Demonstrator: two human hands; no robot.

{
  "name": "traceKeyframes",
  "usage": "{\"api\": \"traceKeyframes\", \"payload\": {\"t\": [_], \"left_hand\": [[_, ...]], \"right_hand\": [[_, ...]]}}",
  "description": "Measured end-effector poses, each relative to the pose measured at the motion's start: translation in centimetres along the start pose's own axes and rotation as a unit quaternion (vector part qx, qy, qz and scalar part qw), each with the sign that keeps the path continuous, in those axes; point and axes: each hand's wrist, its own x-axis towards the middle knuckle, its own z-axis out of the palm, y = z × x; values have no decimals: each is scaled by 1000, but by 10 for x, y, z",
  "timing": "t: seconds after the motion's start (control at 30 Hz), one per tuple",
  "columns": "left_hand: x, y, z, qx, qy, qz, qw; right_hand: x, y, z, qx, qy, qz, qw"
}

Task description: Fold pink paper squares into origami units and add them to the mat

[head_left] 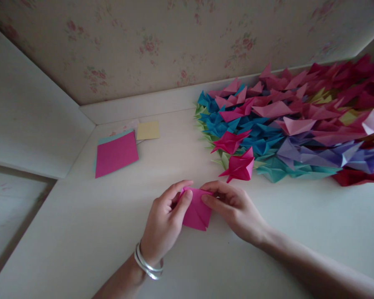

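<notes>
A pink origami paper (197, 211), folded into a small square with a slanting crease, is held just above or on the white table near the middle of the view. My left hand (168, 216) pinches its upper left edge, thumb on the front face and fingers behind. At the upper right corner my right hand (230, 207) grips it between thumb and fingers. The fingertips behind the paper are hidden. Two silver bangles (148, 263) circle my left wrist.
A stack of square paper (116, 154), magenta on top, lies at the left beside a yellow paper pad (148, 130). A large heap of folded paper cranes (274, 120) fills the back right. Behind the white table (81, 232) stands a floral wall (149, 50).
</notes>
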Motion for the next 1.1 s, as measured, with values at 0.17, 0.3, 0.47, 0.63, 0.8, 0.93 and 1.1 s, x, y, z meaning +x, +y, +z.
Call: {"api": "traceKeyframes", "payload": {"t": [0.17,0.3,0.47,0.63,0.8,0.93,1.1], "left_hand": [[1,1,-2,33,30,21,999],[3,-3,-4,15,36,10,999],[4,-7,-3,-49,39,-15,998],[1,-3,-3,-29,36,9,999],[0,0,-2,-13,26,21,999],[2,-3,-1,-9,35,9,999],[4,-4,-3,-35,41,-16,998]], "right_hand": [[1,2,-1,6,-5,-8,1000],[2,2,-1,-7,0,-7,1000],[2,1,-1,-5,12,6,1000],[2,3,2,77,-30,24,996],[1,3,4,59,-35,26,997],[1,3,0,16,-34,16,999],[2,5,-1,20,-27,29,999]]}}
